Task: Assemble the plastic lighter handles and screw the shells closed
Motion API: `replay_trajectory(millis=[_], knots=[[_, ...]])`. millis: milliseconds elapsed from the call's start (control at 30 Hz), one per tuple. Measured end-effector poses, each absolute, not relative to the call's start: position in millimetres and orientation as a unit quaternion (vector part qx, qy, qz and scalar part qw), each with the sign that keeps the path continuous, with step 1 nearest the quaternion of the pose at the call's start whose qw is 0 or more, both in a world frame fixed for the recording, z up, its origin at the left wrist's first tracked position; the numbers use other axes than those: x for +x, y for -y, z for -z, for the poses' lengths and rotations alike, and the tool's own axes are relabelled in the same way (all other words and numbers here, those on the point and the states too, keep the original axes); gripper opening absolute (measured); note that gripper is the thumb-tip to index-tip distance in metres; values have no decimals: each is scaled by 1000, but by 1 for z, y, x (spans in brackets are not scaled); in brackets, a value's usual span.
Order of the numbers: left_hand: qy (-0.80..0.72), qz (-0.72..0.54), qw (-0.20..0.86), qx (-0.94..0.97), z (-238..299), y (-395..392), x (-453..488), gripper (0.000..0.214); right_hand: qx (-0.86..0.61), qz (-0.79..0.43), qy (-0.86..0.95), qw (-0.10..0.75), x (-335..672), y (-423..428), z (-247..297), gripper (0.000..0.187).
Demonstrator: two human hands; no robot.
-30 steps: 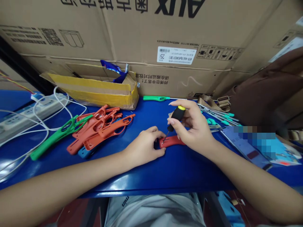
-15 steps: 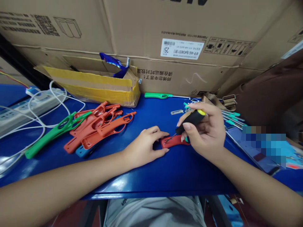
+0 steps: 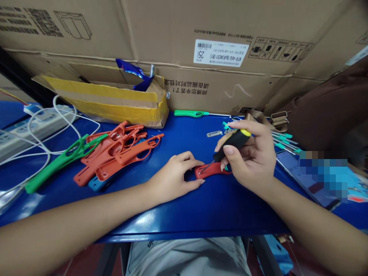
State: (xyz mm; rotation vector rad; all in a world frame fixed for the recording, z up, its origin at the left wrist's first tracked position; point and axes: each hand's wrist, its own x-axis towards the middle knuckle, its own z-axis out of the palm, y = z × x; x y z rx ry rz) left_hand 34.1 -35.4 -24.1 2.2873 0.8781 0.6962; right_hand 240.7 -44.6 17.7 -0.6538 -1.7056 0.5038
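Tilted the screwdriver (image 3: 232,146) flatter since a second ago, gripping it in right hand (image 3: 254,153), pinching red handle (image 3: 213,170) with left hand (image 3: 175,176), risking a skid into the latter from slanted pushing.

"What sort of place was this?"

"A small workshop corner, I'd say. A screwdriver (image 3: 232,145) stood with its tip on a red casing (image 3: 214,171), over a blue table (image 3: 182,140)."

"Only that?"

"More casings (image 3: 100,161) lay heaped at the left, red, orange, green and blue, and thin rods (image 3: 287,142) were bunched at the right. It looked like bench work on many like parts."

"And the surroundings?"

"A big printed carton (image 3: 161,34) walled in the back, and a power strip (image 3: 13,138) lay among white cables (image 3: 38,142)."

"So, a factory?"

"I couldn't tell; a phone (image 3: 296,176) and a brown bag (image 3: 324,101) gave it a personal look."
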Motion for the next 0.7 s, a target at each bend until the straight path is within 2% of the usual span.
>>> replay_trajectory(millis=[233,433,700], knots=[[-315,-290,309,849,22,36,34,38,-282,-197,721,601,239,46,-18,34],[-297,-334,346,825,20,37,35,6,-303,-147,674,658,242,44,-22,26],[-315,-353,363,802,24,33,34,8,-309,-165,686,638,246,41,-19,28]])
